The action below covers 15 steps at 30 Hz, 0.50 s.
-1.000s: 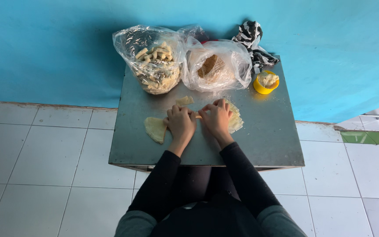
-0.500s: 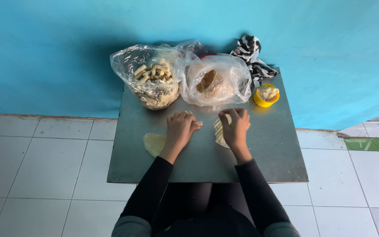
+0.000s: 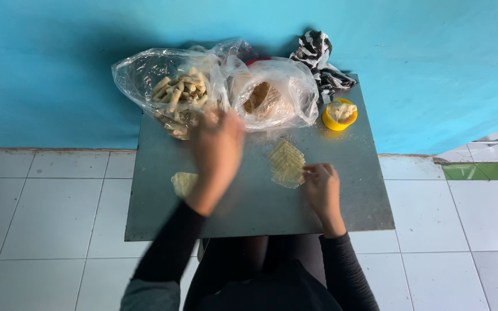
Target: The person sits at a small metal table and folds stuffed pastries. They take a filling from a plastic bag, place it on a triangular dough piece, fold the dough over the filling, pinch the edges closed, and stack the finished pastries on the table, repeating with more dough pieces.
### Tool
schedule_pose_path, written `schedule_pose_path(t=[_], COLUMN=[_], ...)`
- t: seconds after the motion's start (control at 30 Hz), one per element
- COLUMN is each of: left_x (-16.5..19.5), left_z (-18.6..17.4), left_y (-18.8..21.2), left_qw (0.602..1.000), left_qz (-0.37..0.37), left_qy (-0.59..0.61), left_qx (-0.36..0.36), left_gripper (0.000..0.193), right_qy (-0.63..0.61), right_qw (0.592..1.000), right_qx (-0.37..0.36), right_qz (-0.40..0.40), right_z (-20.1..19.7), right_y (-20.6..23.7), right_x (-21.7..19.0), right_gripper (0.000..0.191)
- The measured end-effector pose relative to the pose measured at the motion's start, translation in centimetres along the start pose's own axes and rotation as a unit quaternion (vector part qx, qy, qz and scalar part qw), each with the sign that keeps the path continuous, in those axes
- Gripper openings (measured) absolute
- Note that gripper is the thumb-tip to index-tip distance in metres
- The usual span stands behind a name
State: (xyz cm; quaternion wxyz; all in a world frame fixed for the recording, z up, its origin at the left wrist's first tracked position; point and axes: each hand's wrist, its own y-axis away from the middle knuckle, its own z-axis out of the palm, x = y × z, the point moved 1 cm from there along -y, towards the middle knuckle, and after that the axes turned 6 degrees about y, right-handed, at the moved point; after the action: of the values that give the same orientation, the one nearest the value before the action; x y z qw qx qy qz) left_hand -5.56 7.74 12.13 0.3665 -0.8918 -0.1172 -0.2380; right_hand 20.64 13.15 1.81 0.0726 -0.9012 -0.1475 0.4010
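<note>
The right hand (image 3: 321,187) rests on the grey surface (image 3: 341,201), its fingers (image 3: 313,170) curled loosely and touching the near right corner of a stack of pale wrappers (image 3: 287,163); they pinch nothing that can be made out. The stack's long axis runs from those fingers up and away to the left, toward the bags. The left hand (image 3: 217,144) is blurred above the surface, so how far its fingers are spread cannot be told. Just beyond it lies a clear bag of rolled sticks (image 3: 174,95), beside a second bag (image 3: 272,95). A single pale wrapper (image 3: 183,183) lies left of the left wrist. A yellow cup (image 3: 339,114) stands beyond the right fingers.
</note>
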Motion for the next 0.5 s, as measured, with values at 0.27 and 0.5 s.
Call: schedule_pose_path(t=[0.27, 0.5], left_x=[2.5, 1.6], left_z=[9.1, 9.5], left_y=[11.9, 11.2], left_qw=[0.98, 0.99], left_qz=[0.01, -0.023], left_qy=[-0.021, 0.046], left_qx=[-0.198, -0.131], left_gripper=[0.021, 0.022], right_qy=[0.17, -0.125], right_qw=[0.982, 0.991], right_qx=[0.021, -0.053], right_qz=[-0.079, 0.017], right_z=[0.5, 1.1], right_y=[1.1, 0.2], right_x=[0.2, 0.2], right_gripper=[0.016, 0.012])
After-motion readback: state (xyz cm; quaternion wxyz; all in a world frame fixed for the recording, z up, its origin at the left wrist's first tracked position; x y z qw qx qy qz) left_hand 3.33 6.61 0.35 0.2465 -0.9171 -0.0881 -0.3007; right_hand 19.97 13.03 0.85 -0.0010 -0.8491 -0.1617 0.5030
